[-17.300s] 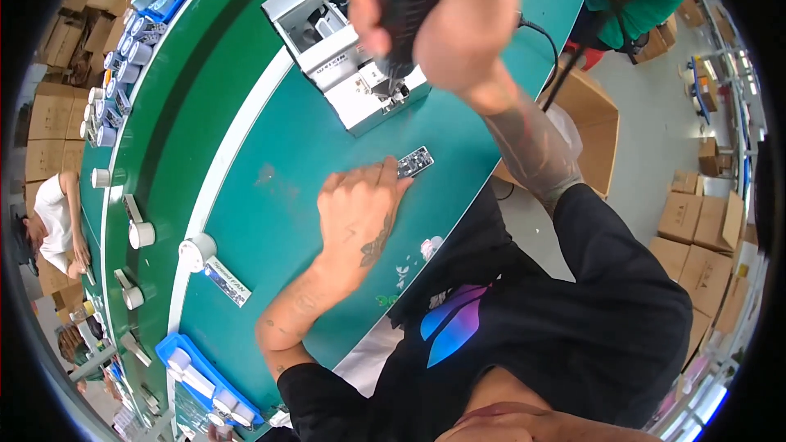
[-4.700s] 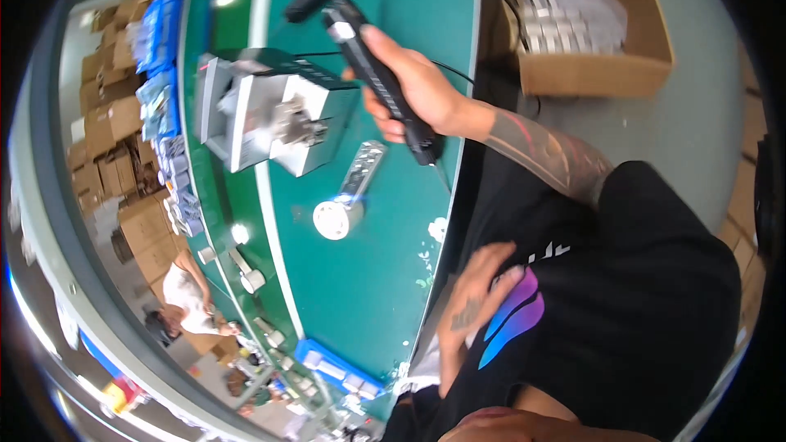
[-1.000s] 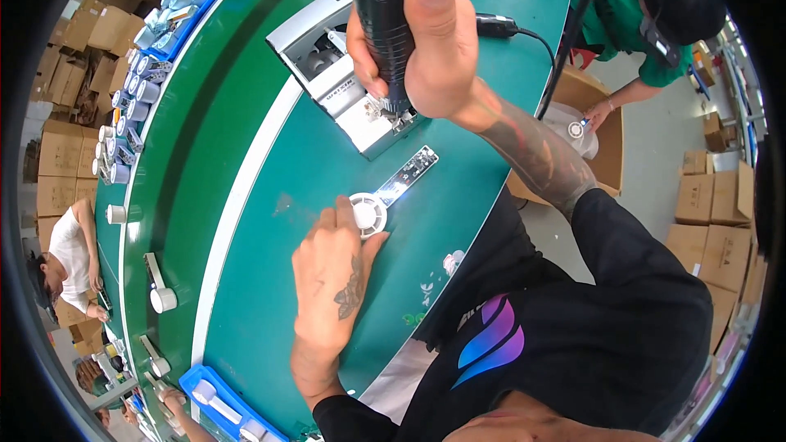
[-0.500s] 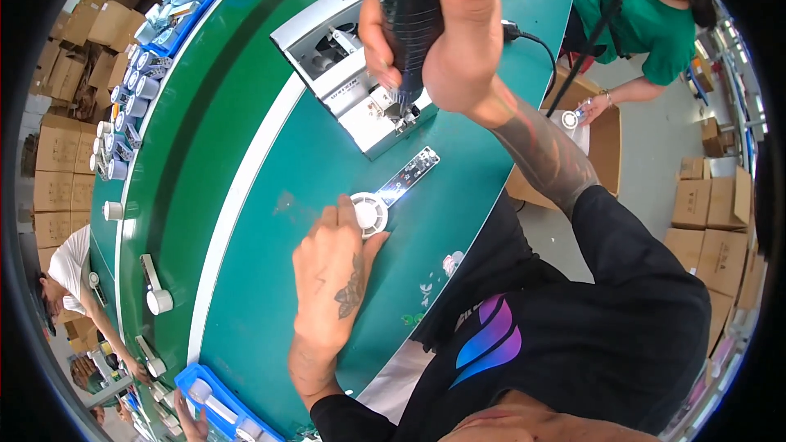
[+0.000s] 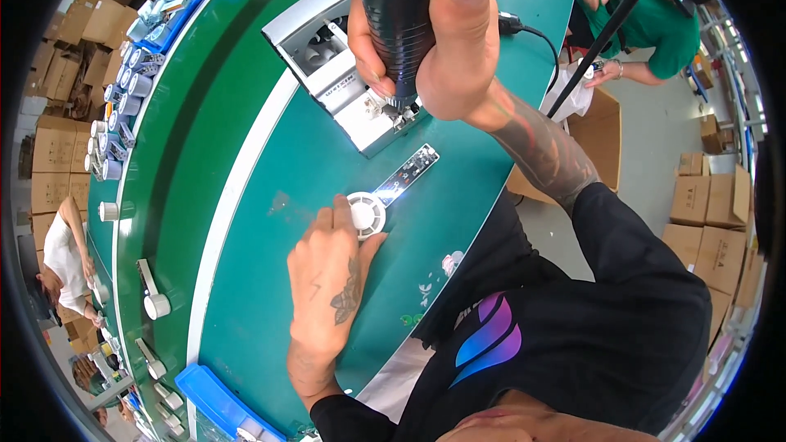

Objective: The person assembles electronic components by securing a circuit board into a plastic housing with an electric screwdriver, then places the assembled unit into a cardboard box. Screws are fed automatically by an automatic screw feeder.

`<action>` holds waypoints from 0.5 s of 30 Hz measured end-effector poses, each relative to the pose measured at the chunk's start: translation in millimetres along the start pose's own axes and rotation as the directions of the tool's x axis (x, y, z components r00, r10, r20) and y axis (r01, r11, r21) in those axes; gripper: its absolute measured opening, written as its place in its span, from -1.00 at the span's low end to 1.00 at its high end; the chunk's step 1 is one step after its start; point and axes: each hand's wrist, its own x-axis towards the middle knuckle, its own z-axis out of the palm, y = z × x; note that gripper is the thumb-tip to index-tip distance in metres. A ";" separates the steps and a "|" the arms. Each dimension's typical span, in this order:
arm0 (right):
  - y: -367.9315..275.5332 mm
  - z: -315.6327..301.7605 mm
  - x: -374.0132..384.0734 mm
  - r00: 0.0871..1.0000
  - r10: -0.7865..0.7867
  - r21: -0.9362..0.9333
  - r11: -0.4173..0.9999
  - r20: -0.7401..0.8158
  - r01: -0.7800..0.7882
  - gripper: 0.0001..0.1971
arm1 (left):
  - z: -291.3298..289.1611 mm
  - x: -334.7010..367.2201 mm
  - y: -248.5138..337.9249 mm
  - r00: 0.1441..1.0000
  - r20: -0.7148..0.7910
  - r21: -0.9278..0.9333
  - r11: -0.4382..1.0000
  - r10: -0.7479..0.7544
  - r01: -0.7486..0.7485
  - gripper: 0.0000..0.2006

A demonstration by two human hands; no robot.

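My right hand (image 5: 463, 45) is wrapped around a black electric screwdriver (image 5: 395, 29). The tool's lower end is at the front of a grey-and-white screw feeder (image 5: 327, 86), where its tip is hard to make out. On the green table, my left hand (image 5: 327, 274) grips the rim of a white round-headed device (image 5: 366, 214) between thumb and fingers. The device lies flat, with its handle, which carries a bare circuit board (image 5: 409, 172), pointing away toward the feeder.
Left of the table runs a green conveyor (image 5: 176, 196) carrying similar white devices (image 5: 155, 303). A blue tray (image 5: 217, 397) stands at the near left. A black cable (image 5: 540, 45) trails behind my right wrist. Co-workers sit at left and far right, beside an open carton (image 5: 602, 135).
The screwdriver and my right hand have shifted slightly left at the feeder. My left hand and the device barely move. At the blue tray, another person's hand and a white device have gone.
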 end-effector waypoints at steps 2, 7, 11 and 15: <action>-12.8 10.3 -2.8 0.920 0.361 0.184 0.925 -0.156 -0.332 -0.21 | -1.5 -1.1 0.0 1.000 0.018 -0.002 1.000 -0.021 0.021 -0.41; -9.5 9.5 -4.9 0.920 0.375 0.210 0.914 -0.111 -0.347 -0.26 | -6.0 -2.9 2.8 0.999 0.040 -0.005 1.000 0.009 -0.009 -0.49; 3.2 10.8 -9.1 0.969 0.241 0.164 0.960 -0.061 -0.228 -0.39 | -0.2 -7.0 -0.8 0.999 -0.028 -0.002 1.000 0.031 -0.031 -0.46; -4.7 19.0 -25.5 0.936 0.339 0.315 0.903 -0.099 -0.294 -0.33 | -0.4 -7.1 -1.4 1.000 0.019 0.009 1.000 -0.019 0.019 -0.44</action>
